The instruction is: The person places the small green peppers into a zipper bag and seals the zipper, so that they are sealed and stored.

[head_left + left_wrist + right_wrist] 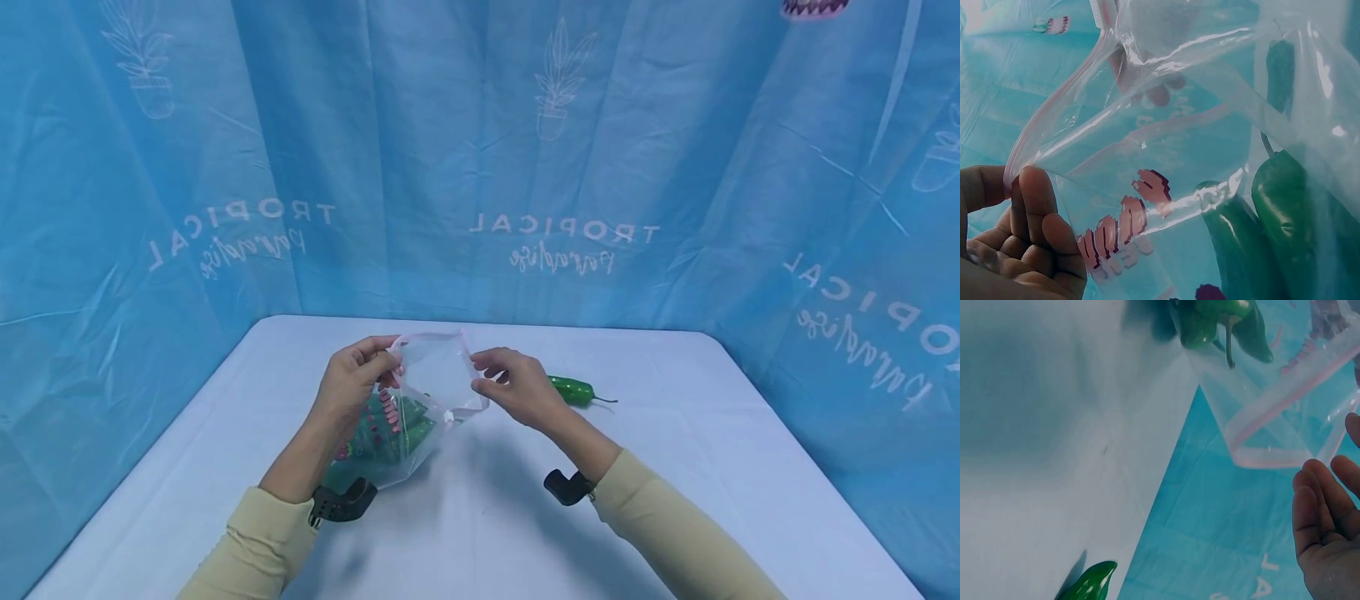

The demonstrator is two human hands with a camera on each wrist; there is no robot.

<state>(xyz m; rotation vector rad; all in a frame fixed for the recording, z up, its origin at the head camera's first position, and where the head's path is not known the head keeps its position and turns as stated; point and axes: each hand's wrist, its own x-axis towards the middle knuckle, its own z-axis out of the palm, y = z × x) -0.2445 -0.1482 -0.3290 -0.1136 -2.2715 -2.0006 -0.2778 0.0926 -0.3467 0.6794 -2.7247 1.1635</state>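
A clear zip bag [431,442] with a pink-edged mouth and pink printed lettering hangs between both hands, its mouth spread wide. Inside its lower part lie green peppers [1285,206], glossy and stemmed. My left hand [362,367] pinches the rim on the left between thumb and fingers, as the left wrist view also shows. On the right side of the mouth, my right hand [517,385] has its fingertips right at the rim, with thumb and fingers apart. Another green pepper [573,390] lies on the table just beyond the right hand.
A white-covered table [652,483] spreads beneath the hands. Blue curtains [420,167] with printed lettering and plants stand behind it and on both sides. A small white zip slider [449,417] sits on the bag's near rim.
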